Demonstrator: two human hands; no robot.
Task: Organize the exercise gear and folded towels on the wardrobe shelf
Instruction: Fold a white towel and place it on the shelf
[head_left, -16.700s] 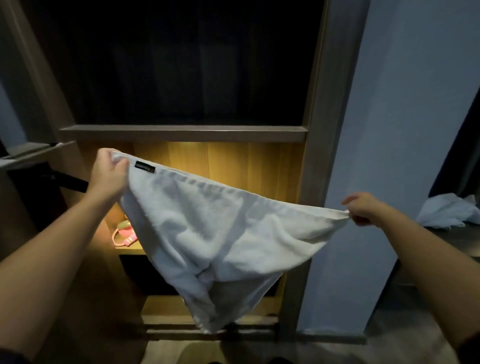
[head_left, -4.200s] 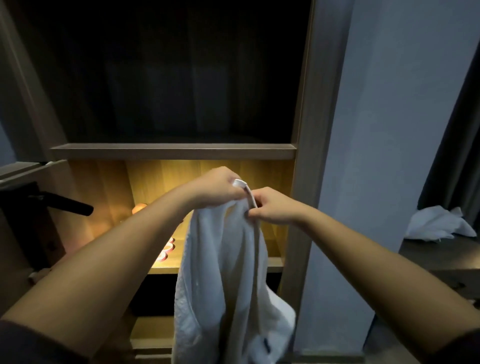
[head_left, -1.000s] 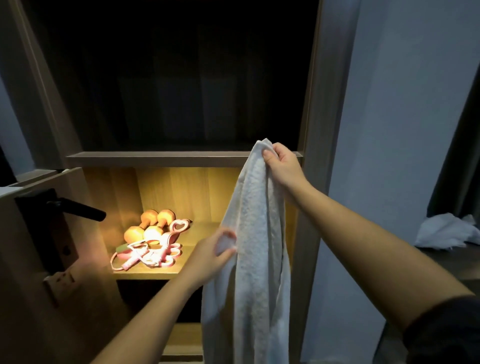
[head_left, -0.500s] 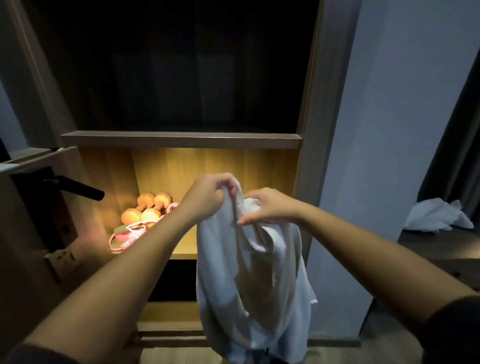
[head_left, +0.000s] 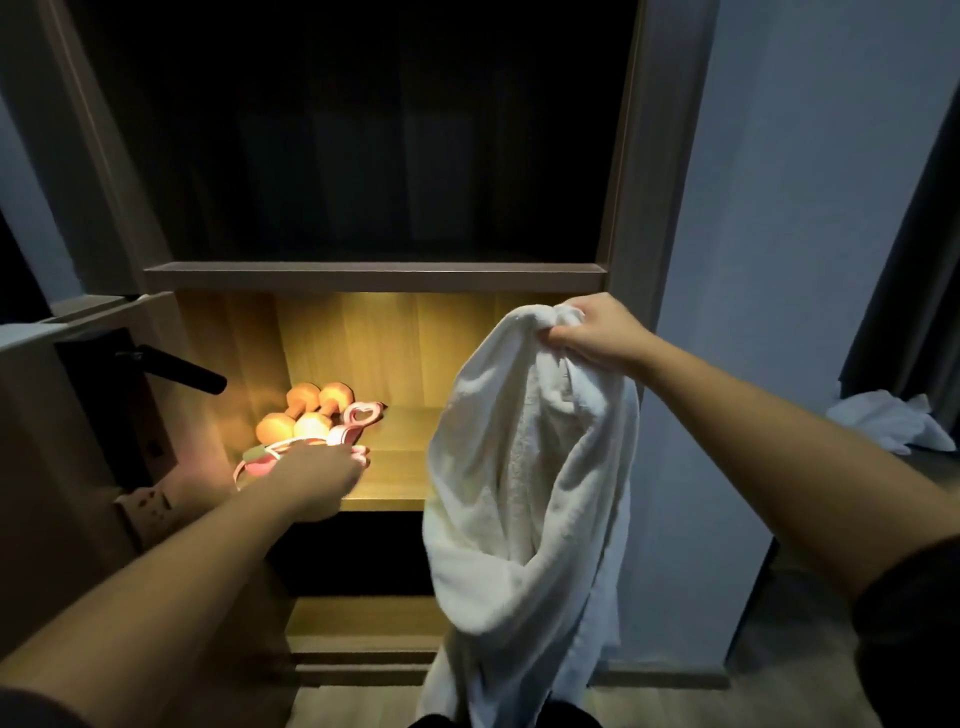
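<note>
Aloft, the right grip clamped the bunched top of the white towel, which hung before the lit shelf, leaving bare board leftward. The blurred left grip crossed the front edge at the pink cords beside the dumbbells; whether it was closed was unclear.

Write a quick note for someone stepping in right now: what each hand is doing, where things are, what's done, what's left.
Right hand: fingers grip the bunched top of the white terry towel, which hangs unfolded before the wardrobe.
Left hand: open, reaching into the lit wooden shelf over the pink looped exercise cord; contact unclear.
Two orange dumbbells lie at the shelf's left rear.
Done: gear is on the shelf. Left: fold and shelve the towel; a crumpled white cloth lies at far right.
</note>
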